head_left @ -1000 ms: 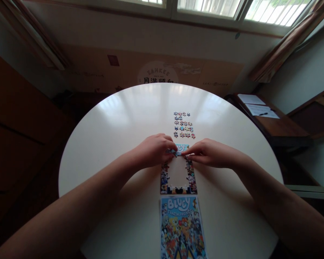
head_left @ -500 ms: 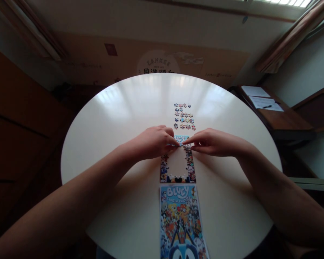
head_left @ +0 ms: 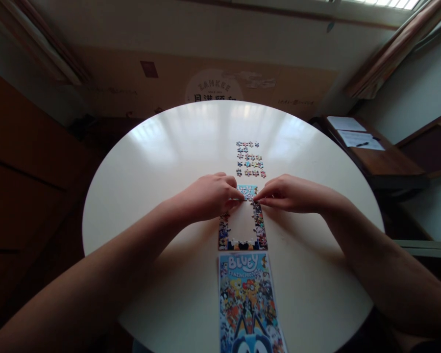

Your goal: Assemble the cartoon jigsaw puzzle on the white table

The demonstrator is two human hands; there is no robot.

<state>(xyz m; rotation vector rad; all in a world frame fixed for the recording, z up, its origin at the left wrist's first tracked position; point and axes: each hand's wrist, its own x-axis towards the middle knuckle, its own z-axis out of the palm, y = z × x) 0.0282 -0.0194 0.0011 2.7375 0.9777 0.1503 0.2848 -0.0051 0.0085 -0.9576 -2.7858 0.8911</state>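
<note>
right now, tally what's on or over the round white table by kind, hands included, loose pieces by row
hands: 2 (left hand, right hand)
partly assembled puzzle: 1
printed picture: 1
rows of loose pieces: 5
total: 9

Any piece under the fingertips isn't clear enough to count.

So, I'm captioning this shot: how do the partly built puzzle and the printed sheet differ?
The puzzle has a gap in its middle that shows the table; the sheet has an unbroken picture. The puzzle has the left hand and right hand at its upper part; the sheet lies nearer the person, untouched. Both have white lettering on light blue near the top.
</note>
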